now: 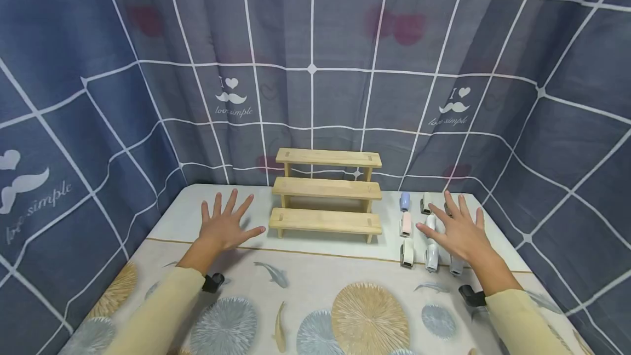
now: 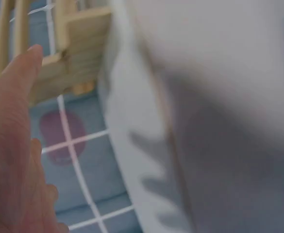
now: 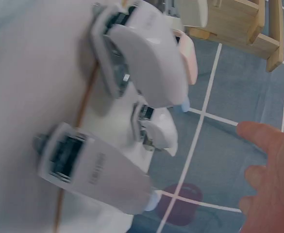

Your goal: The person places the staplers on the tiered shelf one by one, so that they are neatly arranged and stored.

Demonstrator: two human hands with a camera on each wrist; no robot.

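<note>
My left hand is held over the left side of the table, fingers spread and holding nothing. To its right stands a three-step wooden rack, its shelves bare. On the right, my right hand hovers with spread fingers over a group of small staplers, partly hiding some. These include a blue stapler, a pink stapler, a cream stapler and a grey stapler. In the right wrist view, a pale stapler shows large, apart from my fingers.
A white table top carries a cloth printed with fish and round leaves along its front part. Dark blue curtains with white grid lines enclose the back and both sides. Wrist cameras are strapped to both arms.
</note>
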